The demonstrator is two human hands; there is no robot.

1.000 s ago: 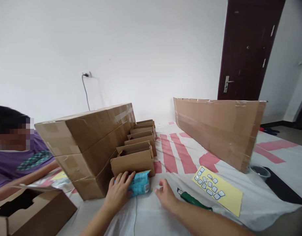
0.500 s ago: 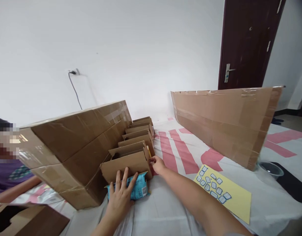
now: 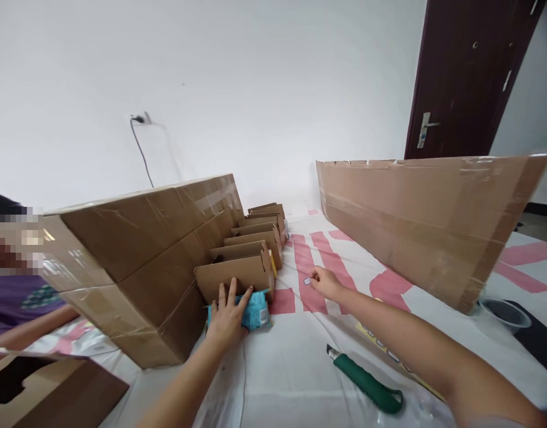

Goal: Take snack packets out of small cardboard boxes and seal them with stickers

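Blue pack (image 3: 257, 311) lies left and near of the right hand (image 3: 327, 283), long axis roughly left-right, nearer left hand (image 3: 226, 324) on it, fingers spread, while right fingers pinch a label (image 3: 307, 281) at their left.

- The right hand (image 3: 326, 283) has left the side of the front box (image 3: 233, 276) and is now over a pink strip (image 3: 304, 255), with a small white tag (image 3: 307, 281) showing at its fingertips.
- The right forearm now covers most of the yellow sheet (image 3: 365, 330).
- The green knife (image 3: 367, 383), hidden half a second ago, shows again.
- The left hand's (image 3: 226, 321) fingers, bunched on the blue packet (image 3: 258, 312) at first, are spread up to the box.
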